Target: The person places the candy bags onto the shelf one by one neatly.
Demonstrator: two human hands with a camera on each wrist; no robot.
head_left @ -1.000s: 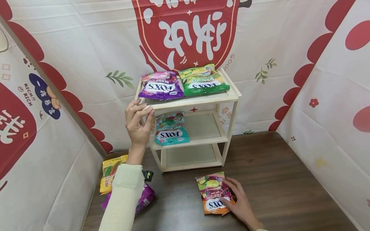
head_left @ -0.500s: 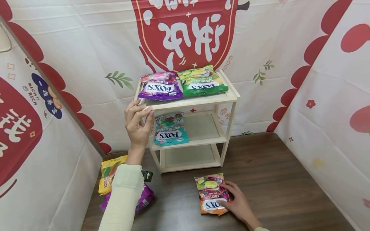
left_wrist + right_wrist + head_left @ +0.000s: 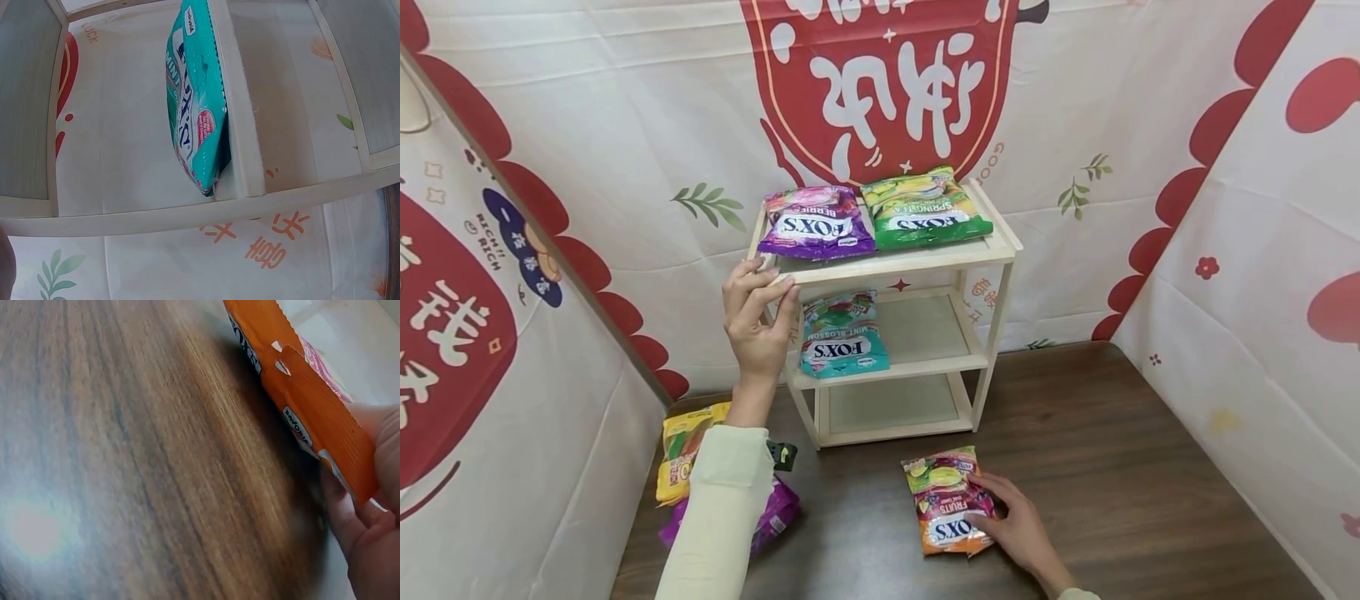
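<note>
My left hand grips the upper left front corner of a small three-tier wooden shelf. Low on the right, my right hand holds a red and orange bag of fruit candy by its right side, in front of the shelf. The right wrist view shows the orange end of that candy bag pinched between thumb and fingers. On the middle tier a teal mint candy bag leans to the left; the left wrist view has this mint bag close to a shelf post.
A purple berry candy bag and a green candy bag lie on the top tier. A yellow bag and another purple bag lie on the brown table, partly behind my left sleeve. Printed cloth walls surround the table.
My right hand and the fruit candy bag have shifted slightly left, and the bag's far end has risen a little in view. The left hand keeps its grip on the shelf corner.
</note>
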